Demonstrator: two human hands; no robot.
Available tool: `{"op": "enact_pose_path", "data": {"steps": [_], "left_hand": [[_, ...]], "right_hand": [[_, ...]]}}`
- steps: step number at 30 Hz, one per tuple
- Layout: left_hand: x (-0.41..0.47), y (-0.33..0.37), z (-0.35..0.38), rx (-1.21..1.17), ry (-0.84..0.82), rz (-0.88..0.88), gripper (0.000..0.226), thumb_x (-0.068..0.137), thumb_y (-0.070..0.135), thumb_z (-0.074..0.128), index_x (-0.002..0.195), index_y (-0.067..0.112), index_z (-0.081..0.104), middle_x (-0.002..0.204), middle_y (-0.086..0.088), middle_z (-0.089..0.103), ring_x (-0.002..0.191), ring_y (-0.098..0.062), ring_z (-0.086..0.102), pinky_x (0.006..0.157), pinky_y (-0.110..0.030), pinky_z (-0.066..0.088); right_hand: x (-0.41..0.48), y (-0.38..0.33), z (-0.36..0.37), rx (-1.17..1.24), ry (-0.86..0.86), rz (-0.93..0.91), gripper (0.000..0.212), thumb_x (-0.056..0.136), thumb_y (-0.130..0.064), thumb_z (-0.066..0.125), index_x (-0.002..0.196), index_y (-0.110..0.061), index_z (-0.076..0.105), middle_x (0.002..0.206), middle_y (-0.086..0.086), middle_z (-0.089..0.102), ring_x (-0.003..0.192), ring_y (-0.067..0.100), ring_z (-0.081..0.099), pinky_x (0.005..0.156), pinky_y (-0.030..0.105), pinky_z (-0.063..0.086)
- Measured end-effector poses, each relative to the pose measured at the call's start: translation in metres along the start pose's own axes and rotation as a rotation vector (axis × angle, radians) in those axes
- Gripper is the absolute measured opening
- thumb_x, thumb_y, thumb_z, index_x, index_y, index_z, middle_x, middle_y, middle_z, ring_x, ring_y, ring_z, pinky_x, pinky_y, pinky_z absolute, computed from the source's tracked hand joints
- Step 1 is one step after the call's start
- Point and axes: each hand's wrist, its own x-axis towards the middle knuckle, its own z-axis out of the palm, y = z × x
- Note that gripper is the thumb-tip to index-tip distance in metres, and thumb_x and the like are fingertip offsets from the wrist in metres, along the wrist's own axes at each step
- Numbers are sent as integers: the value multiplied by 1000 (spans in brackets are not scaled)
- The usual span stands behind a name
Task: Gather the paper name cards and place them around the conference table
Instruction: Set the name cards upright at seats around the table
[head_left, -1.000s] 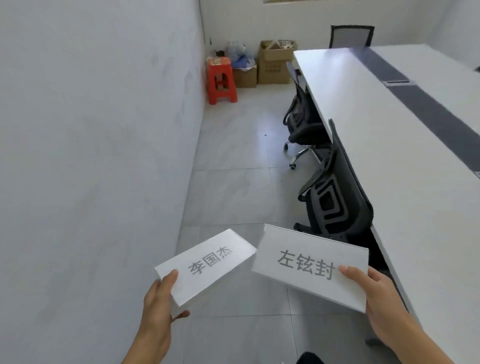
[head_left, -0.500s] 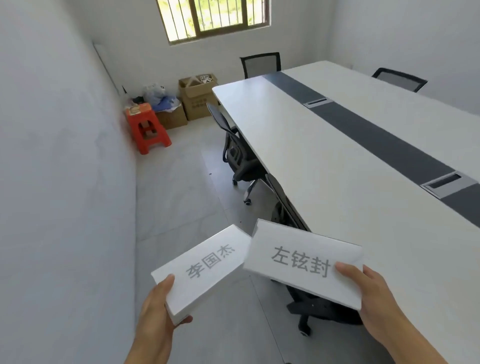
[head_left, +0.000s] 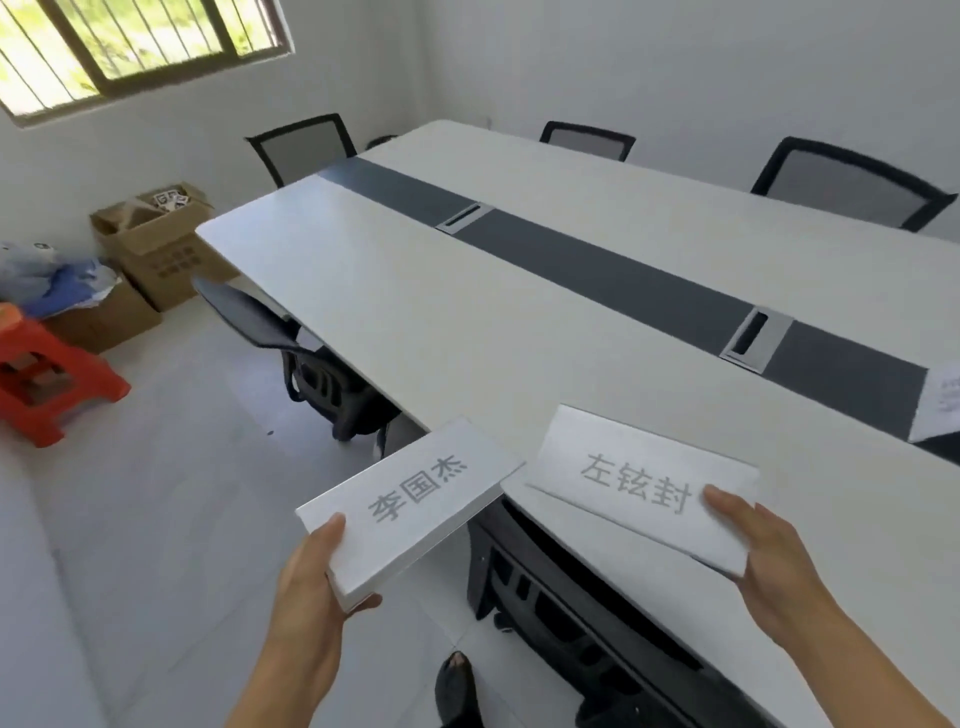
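Note:
My left hand (head_left: 311, 577) grips a folded white paper name card (head_left: 410, 504) printed with grey characters, held over the floor just off the table's near edge. My right hand (head_left: 774, 566) holds a second name card (head_left: 639, 483) by its right end, above the near edge of the long white conference table (head_left: 467, 322). The two cards nearly touch at their inner corners. A dark grey strip with cable slots runs down the table's middle. Another white paper (head_left: 943, 405) lies on the table at the far right.
Black mesh chairs stand around the table: one tucked in just below my hands (head_left: 571, 613), one further along the near side (head_left: 311, 374), one at the head (head_left: 301, 145), two on the far side (head_left: 847, 182). Cardboard boxes (head_left: 156, 244) and a red stool (head_left: 47, 379) sit at the left.
The view has swung right and up from the wall and floor onto the table. Both hands kept their cards; the right card now hangs over the table's edge.

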Motion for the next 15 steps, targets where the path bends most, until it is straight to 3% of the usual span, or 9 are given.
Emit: {"op": "enact_pose_path", "data": {"steps": [2, 5, 9, 12, 15], "left_hand": [[45, 22, 4, 38, -50, -15, 25, 93, 35, 48, 102, 19, 65, 96, -6, 66, 80, -24, 57, 63, -40, 48], [107, 49, 16, 111, -128, -43, 32, 91, 38, 50, 110, 16, 63, 104, -11, 64, 85, -26, 57, 62, -41, 49], [164, 65, 50, 202, -263, -80, 34, 92, 40, 49, 117, 20, 59, 119, -13, 64, 93, -28, 59, 60, -38, 49], [182, 67, 82, 234, -340, -125, 26, 93, 39, 50, 109, 22, 60, 118, -12, 64, 93, -28, 59, 63, -39, 50], [189, 66, 106, 263, -409, -174, 21, 93, 37, 50, 105, 23, 60, 112, -8, 64, 93, -29, 59, 65, -41, 50]], "right_hand": [[16, 0, 18, 28, 122, 10, 21, 80, -28, 70, 96, -14, 70, 88, 2, 79, 73, 16, 75, 78, 42, 54], [38, 4, 38, 42, 280, 43, 21, 85, -31, 68, 100, -17, 67, 99, 2, 73, 86, 20, 66, 93, 45, 49], [52, 15, 47, 30, 460, 101, 19, 86, -35, 68, 98, -21, 63, 95, -5, 67, 85, 14, 60, 87, 36, 42], [60, 24, 38, 11, 545, 149, 15, 85, -34, 70, 91, -21, 64, 97, 0, 70, 91, 23, 64, 89, 38, 47], [76, 25, 22, -1, 578, 175, 24, 84, -31, 72, 99, -13, 67, 100, 7, 72, 94, 29, 67, 91, 44, 51]]}}
